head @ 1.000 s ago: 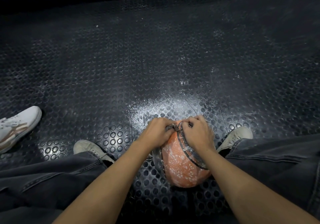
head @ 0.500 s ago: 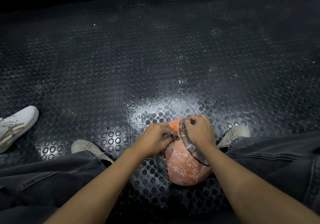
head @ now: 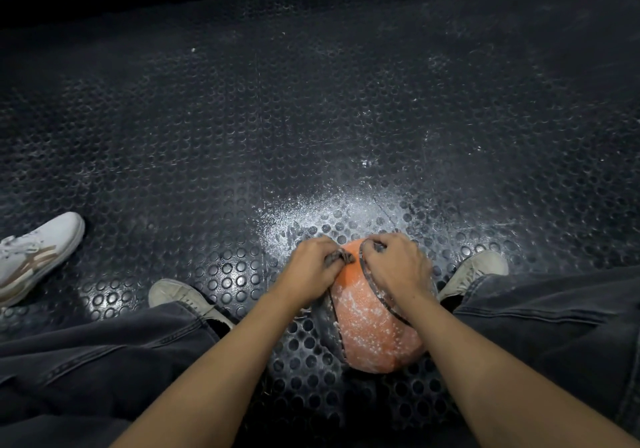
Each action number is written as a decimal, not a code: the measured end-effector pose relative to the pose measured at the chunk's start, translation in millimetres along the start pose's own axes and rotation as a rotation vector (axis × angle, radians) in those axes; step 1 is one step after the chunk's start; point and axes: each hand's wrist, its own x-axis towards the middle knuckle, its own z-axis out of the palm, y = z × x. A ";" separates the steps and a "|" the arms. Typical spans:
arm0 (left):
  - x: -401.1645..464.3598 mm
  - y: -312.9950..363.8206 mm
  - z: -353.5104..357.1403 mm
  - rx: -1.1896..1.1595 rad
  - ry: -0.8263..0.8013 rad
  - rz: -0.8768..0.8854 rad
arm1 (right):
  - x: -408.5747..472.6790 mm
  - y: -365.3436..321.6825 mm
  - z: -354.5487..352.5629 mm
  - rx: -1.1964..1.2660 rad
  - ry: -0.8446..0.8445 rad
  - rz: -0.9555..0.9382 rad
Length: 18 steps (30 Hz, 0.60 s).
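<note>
An orange chalk-dusted bag [head: 372, 330] with a grey drawstring rim lies on the black studded rubber floor [head: 311, 118] between my feet. My left hand [head: 310, 269] pinches a bunched grey piece of the drawstring [head: 341, 257] at the bag's top. Curled over the bag's upper right side, my right hand [head: 398, 267] grips the grey rim cord [head: 372, 283] there. The fingertips of both hands are partly hidden by the fabric.
White chalk powder [head: 329, 212] is scattered on the floor just beyond the bag. My two pale shoes [head: 180, 295] [head: 478, 269] and dark jeans legs flank the bag. Another person's white sneaker [head: 38, 253] stands at the left edge. A dark wall base runs along the top.
My hands have drawn slightly apart across the bag's top, left hand pulling the bunched cord leftward. More orange fabric shows between them. The bag stays in place.
</note>
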 end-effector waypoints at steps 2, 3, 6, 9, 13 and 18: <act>4.1 2.4 2.7 0.015 0.052 -0.059 | -0.6 0.9 2.1 0.008 0.016 0.014; 1.6 3.8 2.9 -0.001 0.040 -0.038 | -0.3 2.2 1.7 0.022 0.024 0.026; -13.5 1.4 -1.1 -0.078 -0.083 0.086 | 2.7 8.4 -1.0 0.076 0.016 0.041; -8.9 -2.9 2.1 -0.057 -0.020 0.016 | 2.0 8.9 -2.2 0.071 0.015 0.026; -4.3 0.9 7.6 -0.055 0.072 -0.088 | 1.4 8.4 -0.6 0.078 0.035 0.066; -19.8 -0.5 1.9 -0.111 -0.060 0.022 | 6.6 14.1 -4.0 0.108 0.026 0.079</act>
